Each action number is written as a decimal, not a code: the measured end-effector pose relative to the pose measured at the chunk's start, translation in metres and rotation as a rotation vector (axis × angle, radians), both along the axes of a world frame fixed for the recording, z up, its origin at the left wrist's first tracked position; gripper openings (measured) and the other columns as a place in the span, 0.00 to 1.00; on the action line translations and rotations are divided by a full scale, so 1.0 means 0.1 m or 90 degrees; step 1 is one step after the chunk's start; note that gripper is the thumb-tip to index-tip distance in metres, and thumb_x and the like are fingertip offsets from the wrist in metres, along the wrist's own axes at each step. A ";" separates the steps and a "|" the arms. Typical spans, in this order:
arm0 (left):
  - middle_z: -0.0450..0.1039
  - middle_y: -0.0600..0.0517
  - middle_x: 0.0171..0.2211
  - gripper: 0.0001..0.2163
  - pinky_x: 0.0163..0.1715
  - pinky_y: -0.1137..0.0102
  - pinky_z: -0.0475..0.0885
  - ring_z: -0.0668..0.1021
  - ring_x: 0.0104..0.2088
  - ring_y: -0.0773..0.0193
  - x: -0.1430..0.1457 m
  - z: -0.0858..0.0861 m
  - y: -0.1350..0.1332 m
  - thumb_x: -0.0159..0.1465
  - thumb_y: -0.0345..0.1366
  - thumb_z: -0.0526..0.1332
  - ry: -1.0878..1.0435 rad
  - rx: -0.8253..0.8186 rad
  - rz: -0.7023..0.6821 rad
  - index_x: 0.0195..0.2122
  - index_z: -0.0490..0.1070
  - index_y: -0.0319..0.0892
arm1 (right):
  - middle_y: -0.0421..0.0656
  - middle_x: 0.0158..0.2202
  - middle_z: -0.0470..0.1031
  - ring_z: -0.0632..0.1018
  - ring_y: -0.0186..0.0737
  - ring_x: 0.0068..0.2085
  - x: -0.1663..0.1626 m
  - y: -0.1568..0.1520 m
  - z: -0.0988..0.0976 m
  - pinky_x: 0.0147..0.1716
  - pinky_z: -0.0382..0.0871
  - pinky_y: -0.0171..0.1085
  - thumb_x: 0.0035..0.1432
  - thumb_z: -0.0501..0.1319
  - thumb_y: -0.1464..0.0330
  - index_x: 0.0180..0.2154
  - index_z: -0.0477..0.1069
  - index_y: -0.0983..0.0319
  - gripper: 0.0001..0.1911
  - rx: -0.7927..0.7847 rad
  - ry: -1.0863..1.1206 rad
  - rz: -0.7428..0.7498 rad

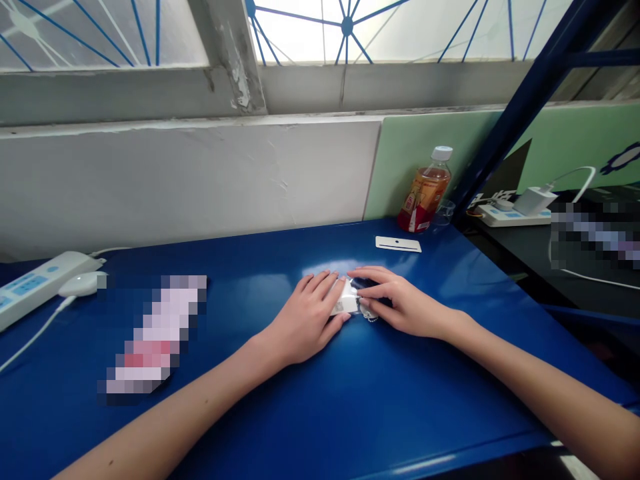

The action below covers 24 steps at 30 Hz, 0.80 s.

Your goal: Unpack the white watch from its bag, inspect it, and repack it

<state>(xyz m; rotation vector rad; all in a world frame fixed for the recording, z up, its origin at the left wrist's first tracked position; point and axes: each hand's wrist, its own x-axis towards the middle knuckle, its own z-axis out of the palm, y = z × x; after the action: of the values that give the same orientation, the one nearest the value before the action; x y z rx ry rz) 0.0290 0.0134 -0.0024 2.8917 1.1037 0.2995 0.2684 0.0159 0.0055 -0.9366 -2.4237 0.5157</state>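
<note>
A small clear plastic packet (pixel 345 301) lies on the blue desktop (pixel 310 413) between my two hands, with a white card showing inside it. My left hand (pixel 313 313) holds its left part, the fingers laid over it and the thumb along its near edge. At the right side, my right hand (pixel 397 303) grips the packet with bent fingertips, thumb nearest me. Close to that thumb a silvery beaded chain (pixel 370 316) shows, attached to something my fingers partly cover. The exact contact under the fingertips is hidden.
Behind my hands are a flat white strip (pixel 399 244) and a bottle of reddish drink (pixel 425 190) by the green panel. To the left lie a blurred-out phone-shaped object (pixel 155 333), a white charger (pixel 83 284) and a power strip (pixel 45 283). A blue metal post (pixel 520 100) rises at right.
</note>
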 end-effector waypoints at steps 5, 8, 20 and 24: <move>0.56 0.37 0.68 0.28 0.64 0.51 0.54 0.58 0.68 0.46 0.00 0.03 0.01 0.74 0.48 0.45 0.045 -0.009 -0.006 0.67 0.54 0.33 | 0.49 0.61 0.70 0.63 0.55 0.66 0.13 0.07 0.07 0.60 0.65 0.55 0.64 0.58 0.72 0.46 0.79 0.59 0.14 0.015 -0.075 -0.037; 0.54 0.40 0.69 0.27 0.65 0.51 0.52 0.55 0.69 0.47 0.00 0.05 0.01 0.74 0.48 0.43 0.054 -0.024 -0.010 0.69 0.52 0.35 | 0.53 0.57 0.74 0.67 0.58 0.63 0.20 0.13 0.07 0.59 0.66 0.57 0.65 0.57 0.70 0.47 0.79 0.63 0.14 0.079 -0.101 -0.100; 0.55 0.41 0.68 0.26 0.64 0.50 0.52 0.55 0.69 0.45 0.00 0.01 -0.01 0.75 0.46 0.42 0.041 -0.014 0.008 0.69 0.53 0.38 | 0.51 0.53 0.78 0.77 0.52 0.54 0.07 -0.02 0.19 0.54 0.73 0.49 0.66 0.58 0.65 0.55 0.73 0.62 0.18 0.075 -0.088 -0.017; 0.56 0.41 0.68 0.26 0.64 0.51 0.52 0.57 0.68 0.45 0.00 0.01 -0.02 0.75 0.46 0.41 0.047 -0.011 0.007 0.68 0.53 0.37 | 0.53 0.60 0.72 0.71 0.52 0.61 0.05 -0.05 0.17 0.59 0.68 0.50 0.66 0.57 0.64 0.61 0.66 0.64 0.24 0.056 -0.122 0.028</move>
<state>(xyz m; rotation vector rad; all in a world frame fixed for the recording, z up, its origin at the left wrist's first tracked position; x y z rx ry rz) 0.0289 0.0118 -0.0011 2.9044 1.1276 0.1844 0.2736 0.0108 0.0224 -0.9358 -2.6198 0.3443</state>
